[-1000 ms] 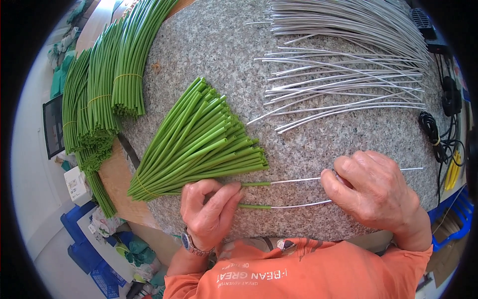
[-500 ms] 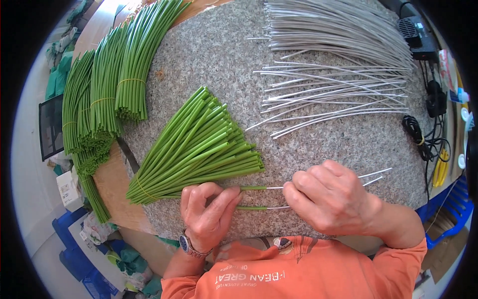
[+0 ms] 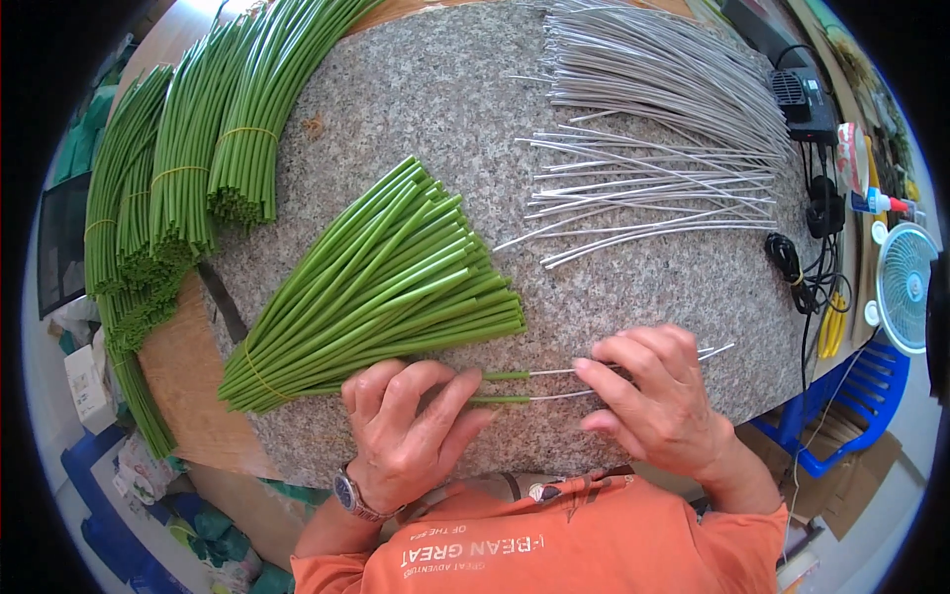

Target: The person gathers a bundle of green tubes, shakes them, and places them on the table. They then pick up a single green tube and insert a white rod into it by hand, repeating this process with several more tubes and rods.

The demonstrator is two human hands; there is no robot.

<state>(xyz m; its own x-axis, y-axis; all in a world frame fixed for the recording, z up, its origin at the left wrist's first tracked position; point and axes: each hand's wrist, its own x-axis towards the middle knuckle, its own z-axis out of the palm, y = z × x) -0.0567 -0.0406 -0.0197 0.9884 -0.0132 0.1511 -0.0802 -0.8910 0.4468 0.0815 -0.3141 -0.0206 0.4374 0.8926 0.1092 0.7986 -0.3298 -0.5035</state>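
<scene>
Fingers bent, my left hand [image 3: 411,416] grips two thin green plastic stems at the near edge of the fanned bundle [image 3: 396,287]. A white wire [image 3: 554,373] sticks out of the end of each gripped stem. My right hand [image 3: 648,396] is over these wires, thumb and fingers apart; their far tips show beyond its knuckles. A yellow band ties the bundle at its left end, and its stems spread toward the right. The fingers partly hide the wires and stems.
Loose white wires [image 3: 653,188] lie across the stone slab [image 3: 396,89], below a thick pile of wires [image 3: 653,79]. Banded green stem bundles [image 3: 183,168] are at the left. Black cables [image 3: 787,262], a black device [image 3: 804,104], a blue fan [image 3: 905,287] and a blue chair [image 3: 861,396] are at right.
My right hand has loosened from a closed grip, its thumb now apart from its fingers. My left thumb has moved away from the index finger. The whole view has shifted slightly.
</scene>
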